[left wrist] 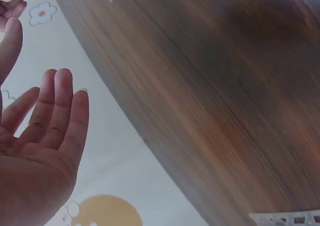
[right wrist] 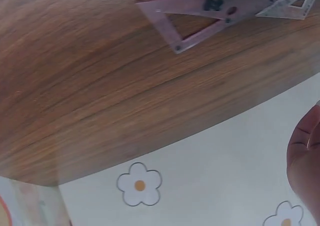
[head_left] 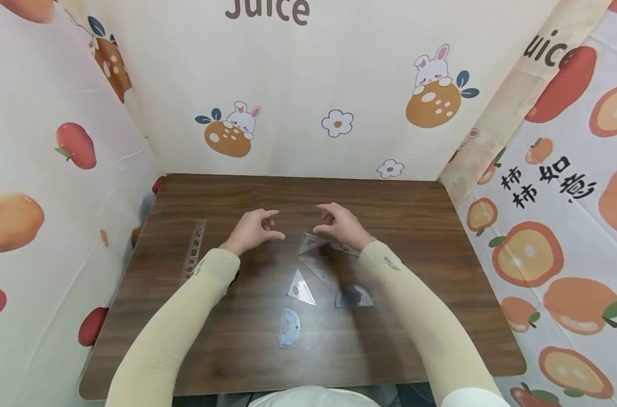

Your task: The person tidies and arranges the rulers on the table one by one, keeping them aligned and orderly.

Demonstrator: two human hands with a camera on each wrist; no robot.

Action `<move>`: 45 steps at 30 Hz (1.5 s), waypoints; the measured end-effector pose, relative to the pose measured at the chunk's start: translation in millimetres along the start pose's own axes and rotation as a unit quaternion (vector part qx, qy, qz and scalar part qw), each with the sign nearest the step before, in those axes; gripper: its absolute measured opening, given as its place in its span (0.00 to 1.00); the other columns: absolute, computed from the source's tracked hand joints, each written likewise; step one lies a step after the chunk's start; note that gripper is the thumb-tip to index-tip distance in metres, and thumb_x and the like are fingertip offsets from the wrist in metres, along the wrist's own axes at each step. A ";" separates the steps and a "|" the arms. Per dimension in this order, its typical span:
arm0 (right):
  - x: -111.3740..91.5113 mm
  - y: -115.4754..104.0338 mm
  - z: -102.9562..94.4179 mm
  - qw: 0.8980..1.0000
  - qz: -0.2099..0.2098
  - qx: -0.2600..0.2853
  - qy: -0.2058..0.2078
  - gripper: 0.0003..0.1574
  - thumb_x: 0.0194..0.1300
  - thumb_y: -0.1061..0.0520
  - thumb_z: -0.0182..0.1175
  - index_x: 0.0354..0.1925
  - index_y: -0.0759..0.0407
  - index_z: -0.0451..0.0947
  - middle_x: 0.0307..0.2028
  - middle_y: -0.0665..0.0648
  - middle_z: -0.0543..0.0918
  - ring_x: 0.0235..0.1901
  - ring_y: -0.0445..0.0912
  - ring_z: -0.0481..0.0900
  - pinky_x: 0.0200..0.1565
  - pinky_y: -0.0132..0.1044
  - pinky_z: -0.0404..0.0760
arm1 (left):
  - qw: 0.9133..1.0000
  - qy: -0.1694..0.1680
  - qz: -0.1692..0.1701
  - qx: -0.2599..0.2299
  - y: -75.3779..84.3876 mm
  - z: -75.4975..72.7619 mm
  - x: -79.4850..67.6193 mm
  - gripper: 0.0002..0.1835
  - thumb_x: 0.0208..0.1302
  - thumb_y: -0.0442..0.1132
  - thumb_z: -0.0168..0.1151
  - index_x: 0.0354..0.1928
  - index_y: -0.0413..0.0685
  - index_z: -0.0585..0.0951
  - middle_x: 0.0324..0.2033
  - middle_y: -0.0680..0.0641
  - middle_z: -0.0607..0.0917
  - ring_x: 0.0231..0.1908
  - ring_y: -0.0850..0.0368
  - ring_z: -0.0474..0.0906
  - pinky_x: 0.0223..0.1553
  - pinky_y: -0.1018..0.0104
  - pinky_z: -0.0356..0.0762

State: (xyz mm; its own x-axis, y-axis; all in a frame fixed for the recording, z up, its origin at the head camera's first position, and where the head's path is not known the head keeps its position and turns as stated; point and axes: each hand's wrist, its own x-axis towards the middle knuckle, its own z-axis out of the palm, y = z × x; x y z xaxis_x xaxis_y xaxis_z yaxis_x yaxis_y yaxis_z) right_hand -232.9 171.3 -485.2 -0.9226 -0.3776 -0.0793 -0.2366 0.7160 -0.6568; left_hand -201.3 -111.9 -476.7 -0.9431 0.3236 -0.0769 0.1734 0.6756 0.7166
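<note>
Above the back half of the table, my left hand [head_left: 249,230] holds nothing, its fingers and thumb loosely curved and apart. Facing it across a gap, my right hand [head_left: 342,225] is likewise without anything in its grasp. Beneath and beside the right hand lie clear set squares, one [head_left: 306,244] partly overlapped by another; in the right wrist view a purplish set square [right wrist: 250,4] touches a smaller one [right wrist: 280,10]. Nearer me are a small triangle [head_left: 306,296], a clear protractor [head_left: 356,299] and a bluish protractor [head_left: 289,328]. Left of the left hand lies a clear ruler [head_left: 193,249] with cut-out shapes.
The brown wood-grain table [head_left: 237,350] has rounded front corners. A printed cloth wall [head_left: 288,68] rises behind its back edge, with more printed sheets [head_left: 537,226] at both sides. The person's lap shows at the front edge.
</note>
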 end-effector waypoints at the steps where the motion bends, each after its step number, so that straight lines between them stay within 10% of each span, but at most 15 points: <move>1: -2.1 2.6 -0.8 1.000 0.000 0.003 0.003 0.45 0.61 0.47 0.75 0.72 0.55 0.72 0.52 0.59 0.83 0.48 0.50 0.81 0.54 0.48 0.80 | 1.000 0.001 0.002 0.002 2.1 2.5 0.9 0.40 0.57 0.47 0.79 0.70 0.41 0.75 0.47 0.37 0.85 0.46 0.47 0.83 0.53 0.52 0.81; 26: -65.3 36.7 41.1 0.997 0.044 -0.031 0.057 0.35 0.59 0.46 0.76 0.60 0.59 0.82 0.41 0.53 0.82 0.39 0.45 0.79 0.40 0.40 0.76 | 0.995 -0.040 0.052 0.081 4.7 82.1 5.8 0.30 0.56 0.43 0.80 0.62 0.48 0.84 0.39 0.47 0.86 0.39 0.54 0.83 0.41 0.58 0.81; 45: -109.2 29.3 88.7 0.981 0.078 -0.133 0.116 0.28 0.60 0.39 0.74 0.48 0.58 0.86 0.35 0.53 0.80 0.33 0.46 0.76 0.37 0.44 0.76 | 0.981 -0.046 0.083 0.167 -4.2 111.2 10.7 0.26 0.55 0.50 0.79 0.57 0.56 0.88 0.42 0.47 0.78 0.42 0.51 0.70 0.45 0.55 0.72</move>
State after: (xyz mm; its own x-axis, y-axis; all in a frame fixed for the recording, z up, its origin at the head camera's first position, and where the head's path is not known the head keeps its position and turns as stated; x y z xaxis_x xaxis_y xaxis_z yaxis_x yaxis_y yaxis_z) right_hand -112.0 181.4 -562.2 -0.9911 -0.1294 0.0299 -0.1296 0.8938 -0.4294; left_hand -180.6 -37.5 -557.7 -0.8666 0.4964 -0.0516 0.4211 0.7828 0.4582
